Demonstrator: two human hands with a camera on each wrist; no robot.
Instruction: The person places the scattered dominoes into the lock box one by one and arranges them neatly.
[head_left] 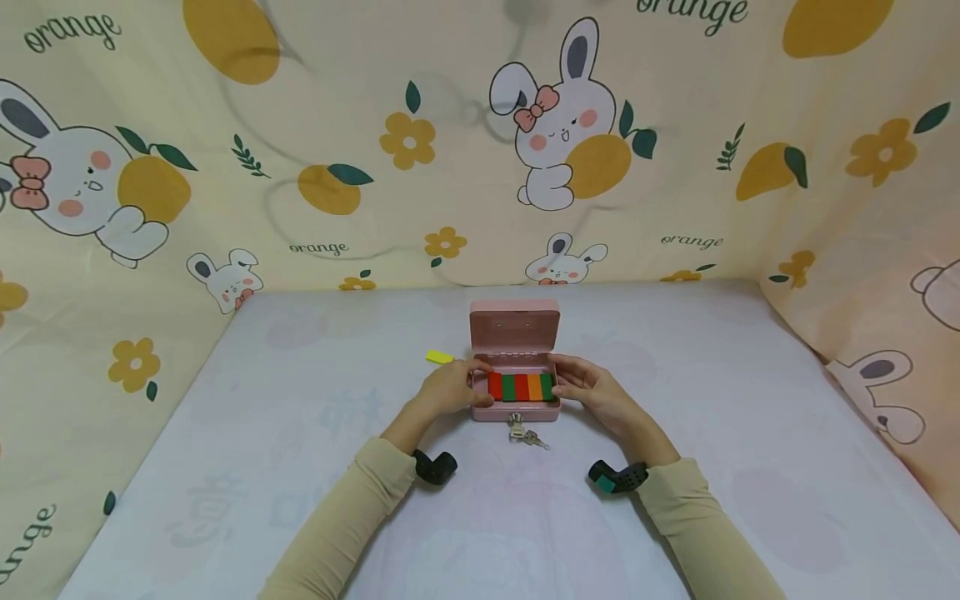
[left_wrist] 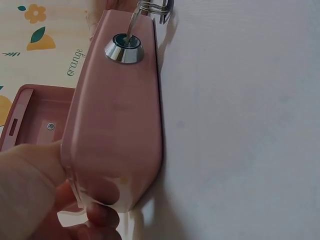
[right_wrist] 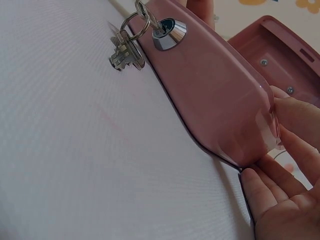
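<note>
A pink metal cash box stands on the white surface with its lid raised. Inside lies a row of red, green and orange blocks. My left hand grips the box's left end, its thumb over the rim and fingers curled along the outer wall in the left wrist view. At the opposite end, my right hand holds the right wall, fingers partly hidden behind it. From the front lock a key sticks out, and a ring with more keys hangs from it.
A yellow block lies on the table just behind my left hand. Behind the table rises a cream cloth printed with rabbits and oranges. Each wrist wears a black camera band.
</note>
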